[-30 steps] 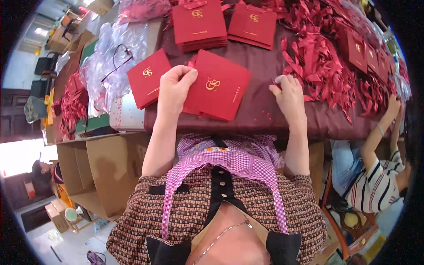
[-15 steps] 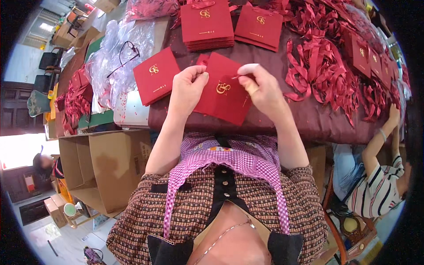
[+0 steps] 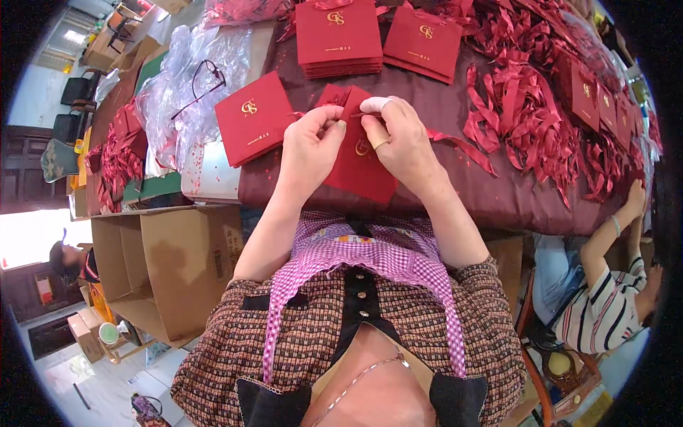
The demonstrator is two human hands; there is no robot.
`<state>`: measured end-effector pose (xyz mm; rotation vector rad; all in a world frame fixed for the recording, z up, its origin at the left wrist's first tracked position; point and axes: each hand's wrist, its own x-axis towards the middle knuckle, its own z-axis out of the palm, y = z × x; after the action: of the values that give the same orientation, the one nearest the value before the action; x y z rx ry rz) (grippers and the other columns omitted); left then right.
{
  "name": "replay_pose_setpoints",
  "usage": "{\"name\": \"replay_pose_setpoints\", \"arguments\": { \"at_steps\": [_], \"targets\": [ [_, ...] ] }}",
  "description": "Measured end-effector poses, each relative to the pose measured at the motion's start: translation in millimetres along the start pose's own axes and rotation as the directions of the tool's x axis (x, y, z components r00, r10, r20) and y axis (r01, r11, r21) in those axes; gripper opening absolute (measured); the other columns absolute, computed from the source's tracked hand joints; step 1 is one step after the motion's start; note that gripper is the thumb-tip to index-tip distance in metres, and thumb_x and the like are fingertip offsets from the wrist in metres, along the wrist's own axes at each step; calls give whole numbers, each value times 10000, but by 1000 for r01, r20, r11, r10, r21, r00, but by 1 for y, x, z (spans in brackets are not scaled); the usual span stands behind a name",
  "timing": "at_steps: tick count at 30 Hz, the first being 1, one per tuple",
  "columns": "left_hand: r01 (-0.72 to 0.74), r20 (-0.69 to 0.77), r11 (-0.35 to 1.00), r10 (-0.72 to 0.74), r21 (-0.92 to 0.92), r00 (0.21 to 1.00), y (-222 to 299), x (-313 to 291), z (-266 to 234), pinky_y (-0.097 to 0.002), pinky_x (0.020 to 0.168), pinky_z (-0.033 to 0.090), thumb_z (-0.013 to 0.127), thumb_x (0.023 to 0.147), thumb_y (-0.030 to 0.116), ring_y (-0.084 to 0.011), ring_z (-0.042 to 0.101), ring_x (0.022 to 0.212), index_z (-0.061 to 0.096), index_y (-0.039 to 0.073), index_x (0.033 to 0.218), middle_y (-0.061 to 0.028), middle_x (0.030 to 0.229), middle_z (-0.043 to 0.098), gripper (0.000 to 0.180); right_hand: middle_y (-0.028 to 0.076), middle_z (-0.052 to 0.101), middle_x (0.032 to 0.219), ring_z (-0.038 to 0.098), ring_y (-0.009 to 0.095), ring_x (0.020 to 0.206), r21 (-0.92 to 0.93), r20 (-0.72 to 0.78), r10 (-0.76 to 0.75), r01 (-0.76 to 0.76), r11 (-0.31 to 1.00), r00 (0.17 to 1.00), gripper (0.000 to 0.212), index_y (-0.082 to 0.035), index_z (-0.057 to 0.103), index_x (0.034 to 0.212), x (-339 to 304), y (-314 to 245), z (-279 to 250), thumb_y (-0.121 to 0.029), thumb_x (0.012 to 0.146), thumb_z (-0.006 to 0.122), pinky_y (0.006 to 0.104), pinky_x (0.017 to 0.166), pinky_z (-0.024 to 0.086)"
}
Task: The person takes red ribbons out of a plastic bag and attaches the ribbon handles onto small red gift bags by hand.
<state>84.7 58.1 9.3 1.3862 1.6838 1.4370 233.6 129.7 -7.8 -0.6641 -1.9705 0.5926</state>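
Note:
A red paper gift bag [image 3: 359, 171] with a gold emblem lies at the table's near edge, tilted, beneath both hands. My left hand [image 3: 311, 151] is closed in a pinch at the bag's upper left, with a bit of red ribbon showing by its fingertips. My right hand [image 3: 404, 141], a white covering on one finger and a ring-like band on another, pinches at the bag's top. From behind it a red ribbon [image 3: 466, 148] trails right over the cloth. The exact grip is partly hidden by the fingers.
Left of the hands lies another red bag stack [image 3: 252, 119]. Stacked bags [image 3: 339, 43] and more bags [image 3: 422, 46] stand beyond. A ribbon heap [image 3: 516, 117] covers the right. Eyeglasses [image 3: 206, 85] rest on clear plastic. A cardboard box [image 3: 181, 274] stands lower left; a co-worker's arm [image 3: 605, 235] reaches in at right.
My right hand has moved left, closer to my left hand, over the bag's top. The red ribbon now stretches out to its right. The bag's emblem is more covered.

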Motion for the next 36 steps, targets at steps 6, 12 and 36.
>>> {"name": "replay_pose_setpoints", "arguments": {
  "at_steps": [6, 12, 36],
  "targets": [
    [-24, 1, 1000, 24, 6, 1000, -2, 1, 2, -223, 576, 447, 611, 836, 18, -44, 531, 630, 635, -38, 978, -27, 706, 620, 155, 139, 563, 847, 561, 335, 850, 1, 4, -26, 26, 1000, 1000, 138, -16, 572, 915, -1, 3, -1, -41, 798, 641, 422, 768, 449],
    [-36, -5, 998, 37, 52, 999, 1, -1, 3, -230, 568, 451, 619, 829, 23, -55, 540, 614, 640, -35, 980, -42, 695, 622, 163, 148, 542, 852, 538, 336, 836, -128, 29, -84, 87, 988, 996, 122, -13, 554, 880, -3, 3, -1, -39, 796, 638, 421, 762, 437],
    [-234, 43, 959, 230, 160, 972, 1, -5, 5, -210, 644, 455, 600, 834, -19, -58, 564, 720, 658, -27, 996, -42, 816, 655, 172, 235, 609, 758, 605, 407, 746, 109, 393, 351, -423, 900, 850, 138, 24, 551, 786, 20, -5, -17, -104, 835, 541, 488, 677, 470]
  ]
}}
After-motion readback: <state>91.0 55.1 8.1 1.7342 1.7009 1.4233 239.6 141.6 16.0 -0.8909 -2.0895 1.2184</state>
